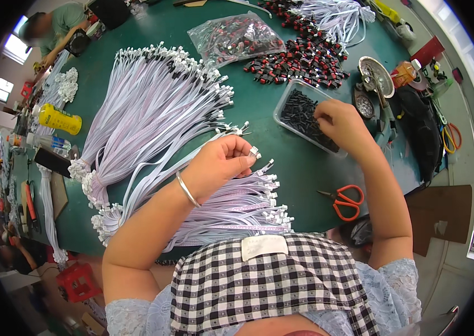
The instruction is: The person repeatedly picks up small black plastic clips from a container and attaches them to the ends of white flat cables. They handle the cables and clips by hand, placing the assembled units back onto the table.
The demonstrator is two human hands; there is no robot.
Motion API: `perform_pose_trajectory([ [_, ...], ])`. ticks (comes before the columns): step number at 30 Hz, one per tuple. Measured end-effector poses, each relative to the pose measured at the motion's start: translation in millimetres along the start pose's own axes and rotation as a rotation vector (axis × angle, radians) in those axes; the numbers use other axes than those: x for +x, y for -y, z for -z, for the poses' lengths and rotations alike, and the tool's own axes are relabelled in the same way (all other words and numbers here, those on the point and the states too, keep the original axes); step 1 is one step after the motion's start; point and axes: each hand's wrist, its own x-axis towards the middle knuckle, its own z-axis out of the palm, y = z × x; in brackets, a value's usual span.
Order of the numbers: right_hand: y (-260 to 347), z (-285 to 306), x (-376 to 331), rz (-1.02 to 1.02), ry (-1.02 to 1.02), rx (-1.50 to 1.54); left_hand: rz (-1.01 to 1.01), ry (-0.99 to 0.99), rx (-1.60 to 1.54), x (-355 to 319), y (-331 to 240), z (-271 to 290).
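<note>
My left hand is closed in a pinch on a white connector at the end of a flat white cable. The cable seems to run back under the hand to the left. My right hand hangs over the right side of a clear plastic tub with its fingers curled together. Short black tube pieces fill the tub. Whatever the right fingertips hold is too small to make out. Below the left hand spreads a bundle of white cables with white connectors.
A larger cable bundle lies to the left. Behind the tub are piled black-and-red connectors and a clear bag of similar parts. Orange-handled scissors lie near right; a metal bowl stands beyond. A co-worker sits far left.
</note>
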Motion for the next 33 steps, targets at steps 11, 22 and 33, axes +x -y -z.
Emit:
perform_pose_trajectory([
  [11,78.3,-55.2,-33.4,-0.300,0.131,1.284,-0.026,0.085,-0.232,0.8,13.8,4.7],
  [22,85.3,-57.0,-29.2,-0.256,0.172,1.138,-0.027,0.137,-0.233,0.4,18.0,9.9],
  [33,85.8,-54.7,-28.3,-0.227,0.178,1.115,-0.017,0.133,-0.209,0.3,17.4,9.6],
])
